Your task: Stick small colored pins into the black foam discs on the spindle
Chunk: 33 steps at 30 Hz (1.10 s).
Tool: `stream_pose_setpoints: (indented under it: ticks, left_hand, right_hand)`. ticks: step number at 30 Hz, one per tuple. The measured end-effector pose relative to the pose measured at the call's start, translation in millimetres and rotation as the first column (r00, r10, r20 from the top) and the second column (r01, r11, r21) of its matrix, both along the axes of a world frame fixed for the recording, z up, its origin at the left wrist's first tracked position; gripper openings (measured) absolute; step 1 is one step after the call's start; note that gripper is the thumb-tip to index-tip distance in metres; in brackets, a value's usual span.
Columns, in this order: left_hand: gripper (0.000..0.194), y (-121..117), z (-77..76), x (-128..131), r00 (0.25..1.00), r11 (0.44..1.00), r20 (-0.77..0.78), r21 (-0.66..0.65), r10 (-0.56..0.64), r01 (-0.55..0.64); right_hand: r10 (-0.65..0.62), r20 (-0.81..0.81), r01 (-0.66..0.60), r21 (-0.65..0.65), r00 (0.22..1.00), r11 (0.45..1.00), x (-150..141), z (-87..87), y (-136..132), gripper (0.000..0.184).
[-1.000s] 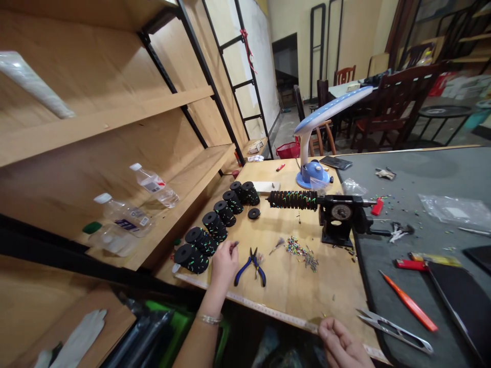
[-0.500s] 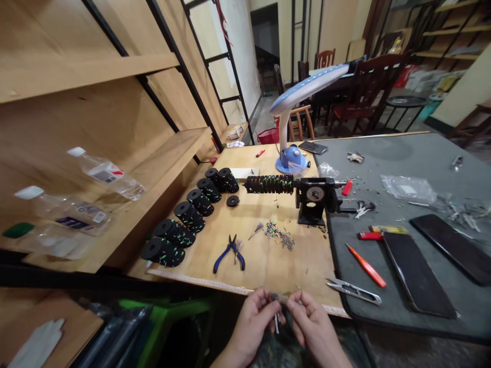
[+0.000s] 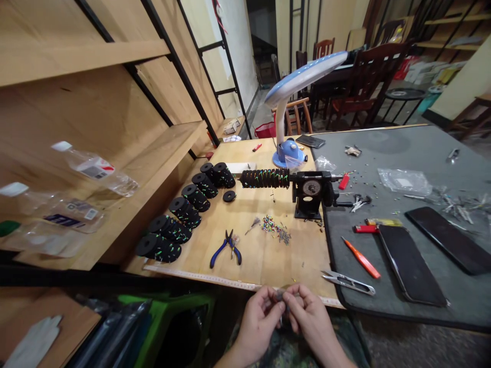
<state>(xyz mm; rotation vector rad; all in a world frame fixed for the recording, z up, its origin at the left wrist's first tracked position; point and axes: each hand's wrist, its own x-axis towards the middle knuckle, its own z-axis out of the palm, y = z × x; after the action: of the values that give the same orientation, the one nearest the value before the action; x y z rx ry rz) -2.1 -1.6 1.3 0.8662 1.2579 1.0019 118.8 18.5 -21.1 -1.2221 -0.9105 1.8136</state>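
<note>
My left hand (image 3: 261, 318) and my right hand (image 3: 307, 314) meet at the table's front edge, fingertips nearly touching. Both pinch a small greyish piece (image 3: 280, 295), mostly hidden by the fingers, so its kind is unclear. Beyond them on the wooden table (image 3: 245, 214) lie blue-handled pliers (image 3: 226, 249), a heap of small coloured beads (image 3: 269, 224) and thin grey bits (image 3: 284, 235). Thread snips (image 3: 348, 282) rest to the right of my hands. Farther back stands a black hand-cranked winder (image 3: 310, 190), carrying a row of black spools wound with coloured line (image 3: 265, 178).
Black foam spools (image 3: 159, 248) line the left side. A blue desk lamp (image 3: 288, 152) stands behind the winder. On the grey mat (image 3: 368, 148) lie an orange pen-like tool (image 3: 361, 257), lighters (image 3: 366, 229), two phones (image 3: 410, 263) and a plastic bag (image 3: 404, 182). Bottles (image 3: 69, 209) occupy the left shelf.
My fingertips have come closer together around the small piece, and the whitish strip hanging below them shows less. The whole view has shifted slightly.
</note>
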Motion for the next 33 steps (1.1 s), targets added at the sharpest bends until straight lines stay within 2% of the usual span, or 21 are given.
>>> stream_pose_setpoints:
  ticks: [12,19,27,33]
  left_hand:
    - [0.030,-1.5,-1.5,2.4,1.000,1.000,0.011,0.025,0.001,-0.002]
    - [0.034,2.6,0.0,4.7,0.998,1.000,0.056,-0.016,0.012,-0.012]
    - [0.032,1.7,-11.2,1.7,0.967,0.994,0.247,-0.099,0.064,-0.041]
    - [0.032,5.5,-3.5,3.2,0.988,0.997,0.155,-0.080,0.019,-0.006]
  right_hand:
    - [0.027,0.011,-0.027,0.019,1.000,0.999,1.4,1.9,0.1,0.050]
    - [0.015,0.004,-0.015,0.042,1.000,0.999,2.0,-2.6,-1.0,0.048]
    - [0.014,0.000,-0.014,0.019,1.000,1.000,4.4,-0.3,-1.3,0.050]
    - [0.010,-0.052,-0.010,0.007,0.999,1.000,5.0,-5.7,-1.6,0.046]
